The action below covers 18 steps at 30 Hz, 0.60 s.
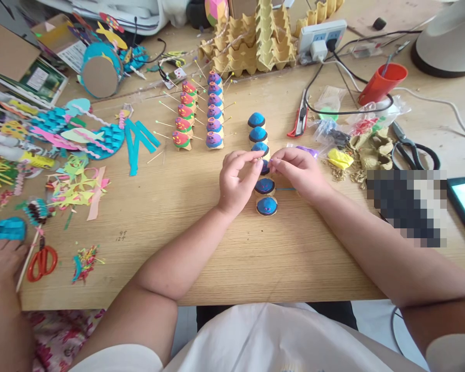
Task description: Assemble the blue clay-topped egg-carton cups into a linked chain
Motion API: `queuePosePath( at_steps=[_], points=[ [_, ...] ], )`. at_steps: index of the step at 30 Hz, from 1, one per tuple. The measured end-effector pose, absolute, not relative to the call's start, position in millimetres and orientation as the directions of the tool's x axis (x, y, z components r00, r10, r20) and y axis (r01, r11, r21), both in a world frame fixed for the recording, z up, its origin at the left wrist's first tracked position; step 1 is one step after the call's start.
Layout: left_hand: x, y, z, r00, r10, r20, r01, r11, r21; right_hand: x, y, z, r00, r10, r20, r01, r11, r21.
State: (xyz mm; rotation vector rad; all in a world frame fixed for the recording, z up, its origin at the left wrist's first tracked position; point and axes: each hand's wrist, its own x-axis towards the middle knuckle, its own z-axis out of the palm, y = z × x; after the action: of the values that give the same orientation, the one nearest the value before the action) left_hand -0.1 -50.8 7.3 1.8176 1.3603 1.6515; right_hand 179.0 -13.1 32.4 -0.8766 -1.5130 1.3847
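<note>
Blue clay-covered egg-carton cups stand in a row in front of me. The nearest blue cup [266, 206] and the cup behind it [264, 185] bear small reddish dots. Over the middle of this row, my left hand [237, 178] has its thumb and forefinger drawn together. Close beside it, my right hand [300, 169] pinches with thumb and forefinger, a tiny pinkish speck showing at the tips. What either pinch holds is too small to name. Parts of the middle cups are hidden by my fingers.
Red cups [182, 125] and purple cups [214, 125] with pins stand in rows behind. To the right lie a utility knife [301, 114], yellow clay [340, 159] and black scissors [414, 147]. Another person's hand [3, 258] is at left, near orange-handled scissors [42, 262].
</note>
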Motion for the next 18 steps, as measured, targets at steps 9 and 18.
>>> queuePosePath(
  at_steps=[9,18],
  points=[
    [-5.7,-33.9,-28.3,-0.128,0.880,0.456,0.333,-0.395,0.856,180.5,-7.6,27.4,-0.269,0.934,0.236,0.106,0.272,-0.957],
    [-5.2,-38.9,-20.0,-0.132,0.876,0.463,0.432,-0.370,0.822,179.3,-7.3,24.9,-0.270,0.951,0.152,0.192,0.208,-0.959]
  ],
)
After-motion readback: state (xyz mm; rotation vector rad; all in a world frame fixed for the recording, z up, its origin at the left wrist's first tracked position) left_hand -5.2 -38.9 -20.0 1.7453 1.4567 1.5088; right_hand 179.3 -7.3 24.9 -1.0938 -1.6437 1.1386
